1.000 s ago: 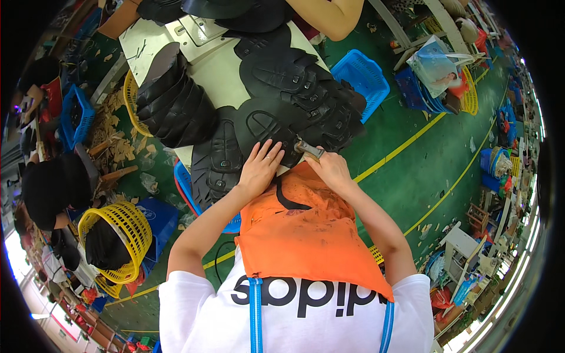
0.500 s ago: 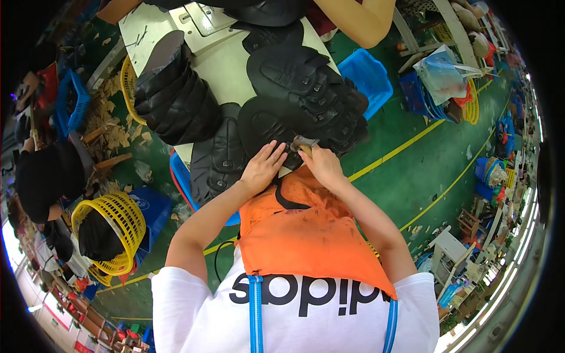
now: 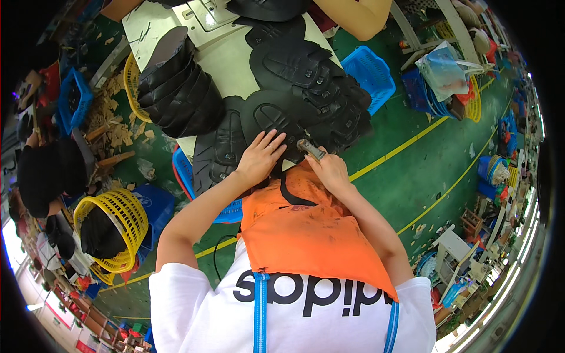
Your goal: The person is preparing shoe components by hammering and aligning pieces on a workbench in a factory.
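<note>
Black leather shoe uppers [image 3: 272, 106] with stitched seams and small metal fittings lie overlapping at the near edge of a pale worktable [image 3: 222, 73]. My left hand [image 3: 259, 159] rests flat on the nearest upper, fingers stretched out and spread a little. In my right hand [image 3: 331, 174] is a small hammer [image 3: 310, 149], its metal head just right of the left fingertips, over the uppers' near edge. My grip hides most of its handle. Whether the head touches the leather, I cannot tell. An orange apron [image 3: 312, 232] covers my lap below both hands.
Left on the table stands a nested stack of black uppers [image 3: 179, 97]. Blue baskets [image 3: 369, 76] flank the table; a yellow basket [image 3: 115, 226] holds black material. Across the table is another person's arm [image 3: 359, 17]. Scraps litter the floor at left.
The hammer has turned in my right hand, its head now tilting up and left. My left hand stays spread on the upper, shifted slightly. The whole view has moved a little.
</note>
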Available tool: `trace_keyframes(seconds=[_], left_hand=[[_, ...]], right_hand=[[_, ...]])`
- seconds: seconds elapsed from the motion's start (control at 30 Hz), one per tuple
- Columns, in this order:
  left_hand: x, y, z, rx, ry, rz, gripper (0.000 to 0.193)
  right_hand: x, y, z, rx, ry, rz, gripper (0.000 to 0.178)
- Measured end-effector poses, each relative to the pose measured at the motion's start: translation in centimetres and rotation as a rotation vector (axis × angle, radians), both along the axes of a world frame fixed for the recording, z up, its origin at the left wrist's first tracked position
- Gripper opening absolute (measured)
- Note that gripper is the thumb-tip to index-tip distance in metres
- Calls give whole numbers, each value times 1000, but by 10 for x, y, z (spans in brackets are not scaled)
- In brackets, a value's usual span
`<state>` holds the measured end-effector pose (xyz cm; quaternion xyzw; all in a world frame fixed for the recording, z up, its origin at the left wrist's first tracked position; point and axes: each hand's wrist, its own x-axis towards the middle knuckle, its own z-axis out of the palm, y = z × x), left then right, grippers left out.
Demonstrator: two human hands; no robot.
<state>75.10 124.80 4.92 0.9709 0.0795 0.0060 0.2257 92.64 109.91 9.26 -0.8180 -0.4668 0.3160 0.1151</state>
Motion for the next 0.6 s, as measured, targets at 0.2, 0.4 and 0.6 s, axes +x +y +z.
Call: trace_keyframes(seconds=[0.2, 0.4, 0.6], left_hand=[[3, 2, -15, 15, 46, -78, 47], [4, -4, -21, -5, -64, -66, 42], [1, -10, -25, 28, -128, -14, 41]], right_hand=[[-10, 3, -5, 8, -64, 18, 38], [1, 11, -6, -83, -160, 151, 33], [-7, 33, 15, -168, -164, 198, 29]])
